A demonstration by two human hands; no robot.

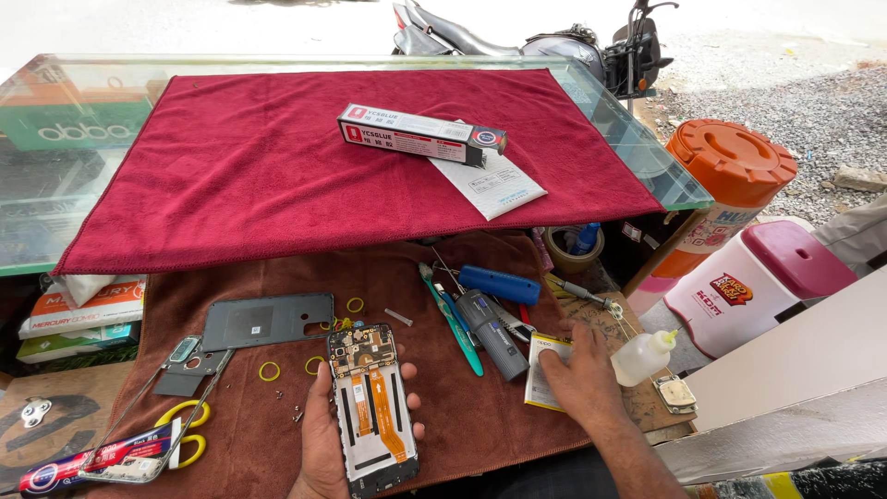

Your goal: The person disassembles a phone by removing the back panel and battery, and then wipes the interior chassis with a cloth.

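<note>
upper surface: a glass counter (637, 139) covered by a red towel (277, 166)
on the towel: a long glue box (420, 135) lying flat, touching a white paper slip (494, 188)
lower surface: a bench under a brown cloth (462, 407)
on the cloth: a grey back cover (268, 320), yellow rubber rings (269, 371), small screws (279, 395), a green-handled tool (453, 319), a blue screwdriver (499, 285), a grey tool (492, 334), yellow-handled scissors (189, 434)
bench's right edge: a small squeeze bottle (644, 357)

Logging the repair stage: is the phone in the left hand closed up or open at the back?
Open. The phone in the left hand shows bare circuit board and orange ribbon cables; a grey back cover lies apart on the brown cloth.
</note>
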